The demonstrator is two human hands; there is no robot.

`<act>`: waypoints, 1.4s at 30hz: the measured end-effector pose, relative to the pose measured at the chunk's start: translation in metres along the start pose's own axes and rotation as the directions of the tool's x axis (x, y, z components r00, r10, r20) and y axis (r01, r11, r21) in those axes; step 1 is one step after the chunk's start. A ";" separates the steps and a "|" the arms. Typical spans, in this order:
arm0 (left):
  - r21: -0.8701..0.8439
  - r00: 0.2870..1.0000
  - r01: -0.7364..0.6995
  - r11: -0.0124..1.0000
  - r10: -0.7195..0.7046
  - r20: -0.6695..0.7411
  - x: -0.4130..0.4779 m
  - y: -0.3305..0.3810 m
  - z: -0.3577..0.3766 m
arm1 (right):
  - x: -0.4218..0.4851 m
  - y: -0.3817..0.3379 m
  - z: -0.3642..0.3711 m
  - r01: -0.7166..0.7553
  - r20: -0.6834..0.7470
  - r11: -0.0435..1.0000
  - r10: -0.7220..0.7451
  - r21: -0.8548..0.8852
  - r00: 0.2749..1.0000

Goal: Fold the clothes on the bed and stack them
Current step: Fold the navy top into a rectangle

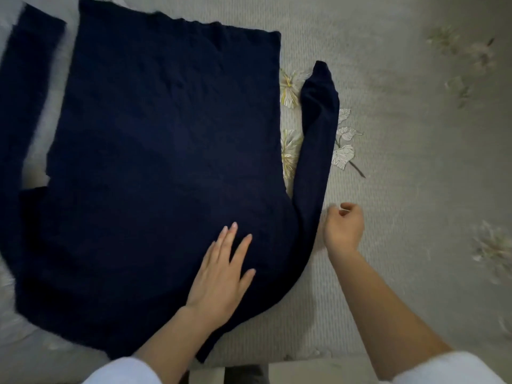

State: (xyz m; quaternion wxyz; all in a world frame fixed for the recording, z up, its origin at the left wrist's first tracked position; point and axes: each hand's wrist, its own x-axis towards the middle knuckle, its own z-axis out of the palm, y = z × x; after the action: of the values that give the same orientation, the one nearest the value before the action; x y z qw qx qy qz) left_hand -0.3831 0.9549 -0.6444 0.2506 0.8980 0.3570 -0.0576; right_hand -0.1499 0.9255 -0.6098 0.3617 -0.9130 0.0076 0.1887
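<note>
A dark navy long-sleeved top (166, 151) lies spread flat on the bed, hem at the far side. One sleeve (315, 145) runs along its right side, the other sleeve (19, 87) along the left edge. My left hand (224, 275) rests flat on the near right part of the top with straight fingers. My right hand (343, 228) hovers just right of the right sleeve near the shoulder, fingers curled, holding nothing that I can see.
The grey bedspread (401, 120) with pale flower embroidery (343, 151) stretches to the right of the top. The bed's near edge (277, 364) runs along the bottom. A pale patch of fabric (116, 0) shows at the top left.
</note>
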 end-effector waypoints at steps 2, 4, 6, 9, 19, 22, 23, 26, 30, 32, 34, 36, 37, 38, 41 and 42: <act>0.019 1.000 -0.001 1.000 0.002 -0.006 0.010 0.020 0.018 | 0.022 0.000 0.005 0.040 0.059 0.999 -0.039 -0.013 0.998; 0.032 0.999 0.020 0.999 -0.020 -0.027 0.018 0.035 0.032 | 0.038 -0.007 0.011 0.111 0.123 0.994 -0.108 -0.018 0.986; 0.077 0.998 0.060 0.995 -0.059 -0.017 0.022 0.042 0.043 | 0.049 -0.016 0.021 0.151 0.221 0.988 -0.138 -0.041 0.965; 0.118 0.996 0.091 0.989 -0.092 -0.001 0.022 0.044 0.049 | 0.059 -0.027 0.029 0.064 0.357 0.997 -0.070 0.031 0.931; 0.092 0.988 0.133 0.987 -0.140 0.071 0.024 0.048 0.043 | 0.067 0.063 -0.094 -0.455 0.245 0.644 0.393 0.615 0.887; 0.073 0.988 0.131 0.989 -0.136 0.068 0.025 0.048 0.042 | 0.055 0.066 -0.103 -0.424 0.293 0.607 0.307 0.672 0.905; 0.075 0.988 0.131 0.988 -0.137 0.072 0.025 0.048 0.042 | 0.054 0.060 -0.103 -0.428 0.343 0.582 0.257 0.691 0.903; 0.082 0.989 0.126 0.989 -0.132 0.070 0.026 0.048 0.042 | 0.062 0.037 -0.100 -0.546 0.523 0.629 0.248 0.553 0.816; 0.072 0.989 0.120 0.990 -0.125 0.082 0.026 0.049 0.040 | 0.073 0.011 -0.103 -0.614 0.512 0.635 0.371 0.469 0.775; 0.066 0.987 0.123 0.990 -0.130 0.100 0.026 0.049 0.039 | 0.067 -0.005 -0.103 -0.471 0.364 0.630 0.302 0.617 0.881; 0.031 0.985 0.120 0.992 -0.123 0.118 0.025 0.049 0.035 | 0.051 -0.020 -0.097 -0.221 0.128 0.685 0.185 0.694 0.974; -0.003 0.984 0.108 0.994 -0.106 0.140 0.025 0.047 0.029 | 0.029 -0.048 -0.080 0.031 -0.093 0.717 0.048 0.696 0.995; -0.028 0.979 0.104 0.994 -0.097 0.177 0.024 0.047 0.024 | 0.020 -0.063 -0.070 0.153 -0.175 0.726 -0.045 0.671 0.984; -0.050 0.975 0.093 0.994 -0.081 0.208 0.023 0.046 0.020 | 0.011 -0.079 -0.057 0.282 -0.242 0.720 -0.161 0.634 0.957; -0.102 0.979 0.055 0.993 -0.033 0.203 0.017 0.042 0.015 | -0.018 -0.118 -0.001 0.638 -0.240 0.666 -0.595 0.385 0.767; -0.080 0.982 0.041 0.996 -0.025 0.186 0.014 0.039 0.016 | -0.029 -0.126 0.021 0.729 -0.132 0.618 -0.729 0.294 0.672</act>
State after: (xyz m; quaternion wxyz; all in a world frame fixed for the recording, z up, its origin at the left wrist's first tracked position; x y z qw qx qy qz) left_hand -0.3456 0.9315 -0.6466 0.3192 0.8714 0.3492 -0.1298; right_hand -0.1650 1.0289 -0.5309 0.5508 -0.7653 -0.3324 0.0222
